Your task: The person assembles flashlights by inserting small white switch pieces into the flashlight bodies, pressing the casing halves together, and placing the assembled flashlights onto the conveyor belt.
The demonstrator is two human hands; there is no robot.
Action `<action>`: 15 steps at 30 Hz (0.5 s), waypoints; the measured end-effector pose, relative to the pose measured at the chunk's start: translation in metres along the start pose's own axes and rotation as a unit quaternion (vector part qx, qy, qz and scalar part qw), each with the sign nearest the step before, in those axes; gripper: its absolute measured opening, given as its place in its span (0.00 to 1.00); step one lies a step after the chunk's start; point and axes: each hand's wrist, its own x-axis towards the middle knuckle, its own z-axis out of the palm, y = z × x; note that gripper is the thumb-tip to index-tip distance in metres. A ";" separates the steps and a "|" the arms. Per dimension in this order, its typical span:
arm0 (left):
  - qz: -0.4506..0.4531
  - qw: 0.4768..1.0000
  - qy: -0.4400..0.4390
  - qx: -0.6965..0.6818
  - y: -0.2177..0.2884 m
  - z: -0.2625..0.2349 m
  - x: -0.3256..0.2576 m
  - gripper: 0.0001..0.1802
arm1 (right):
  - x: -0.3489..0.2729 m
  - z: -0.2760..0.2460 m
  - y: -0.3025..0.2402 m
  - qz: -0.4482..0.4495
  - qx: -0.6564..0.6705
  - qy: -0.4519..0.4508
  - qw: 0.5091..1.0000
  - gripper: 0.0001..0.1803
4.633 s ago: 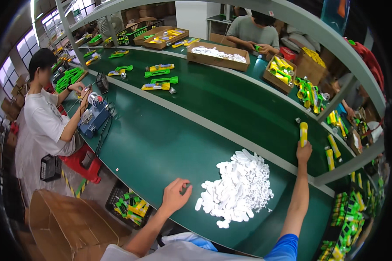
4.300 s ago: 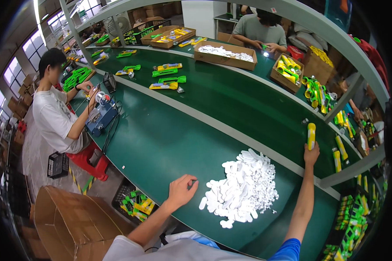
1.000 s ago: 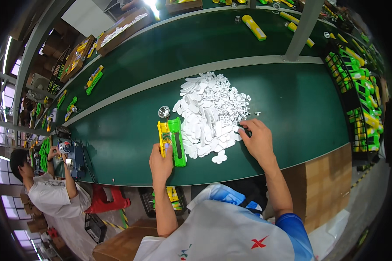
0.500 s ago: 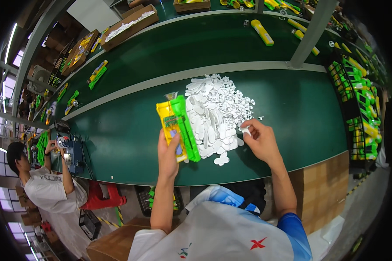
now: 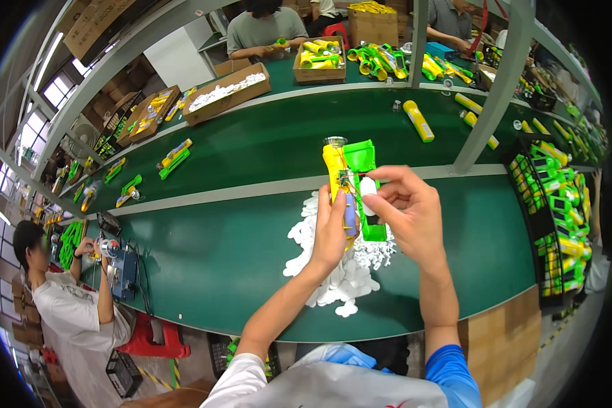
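My left hand [image 5: 328, 238] is closed around an opened torch housing [image 5: 334, 160], yellow with a clear lens at its top. Thin wires, a small circuit board and a purple-blue cylindrical cell [image 5: 349, 214] show inside it. Alongside is its green half [image 5: 374, 232], opened outward. A white flat oblong piece [image 5: 368, 188] is pinched between the thumb and fingers of my right hand [image 5: 415, 214], against the green half; whether it touches is unclear. Beneath my hands lies a pile of white flat pieces [image 5: 345, 282], with small white clips [image 5: 382, 256] on its right.
A black crate [image 5: 538, 228] of yellow and green torches stands right. Behind a grey rail [image 5: 245, 188], more torches lie on a green belt [image 5: 306, 129]. Open cardboard boxes [image 5: 228, 100] line the far side. A co-worker [image 5: 81, 299] handles something left; others sit beyond.
Both hands have come together higher over the pile. The torch housing has moved right and opened wider, showing its wires. My right hand has lifted a white piece to it. The view has tilted up.
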 end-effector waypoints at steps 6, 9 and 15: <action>0.103 0.990 -0.018 0.096 -0.013 0.022 0.018 0.25 | 0.018 0.007 0.020 0.037 0.040 0.071 0.996 0.10; 0.164 0.979 -0.049 0.111 -0.024 0.022 0.024 0.27 | 0.018 0.006 0.025 0.047 0.035 0.061 0.996 0.11; 0.152 0.981 -0.043 0.116 -0.023 0.015 0.026 0.28 | 0.020 0.004 0.030 0.093 0.057 0.056 0.992 0.15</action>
